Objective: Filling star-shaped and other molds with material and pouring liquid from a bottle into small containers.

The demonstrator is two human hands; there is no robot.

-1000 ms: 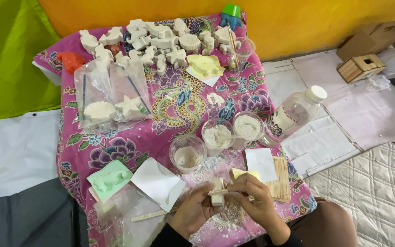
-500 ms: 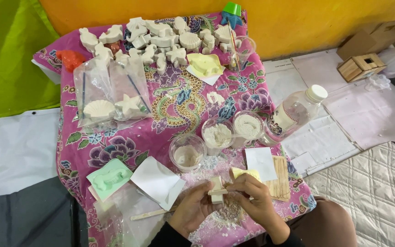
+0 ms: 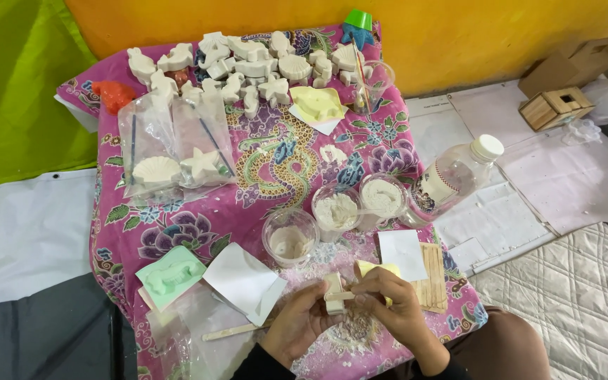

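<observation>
nothing much has moved: both hands stay low at the front of the pink cloth surface [image 3: 177, 232]. left hand [image 3: 297, 327] and right hand [image 3: 392, 313] both grip a small white plaster piece [image 3: 334, 294] between them, near three plastic cups [image 3: 290, 236].

One view only: camera on your head, looking steeply down and forward over desk [image 3: 177, 232] covered in pink patterned cloth. Your left hand [image 3: 297, 327] and right hand [image 3: 395, 309] sit at bottom centre, nearest lens. Far desk edge and yellow wall [image 3: 459, 35] close top of frame. Green sheet [image 3: 15, 91] fills left side, floor with quilted mat [image 3: 578, 302] right side. Whole desk top fits in frame, seen from middling height. No second view to overlap.
</observation>
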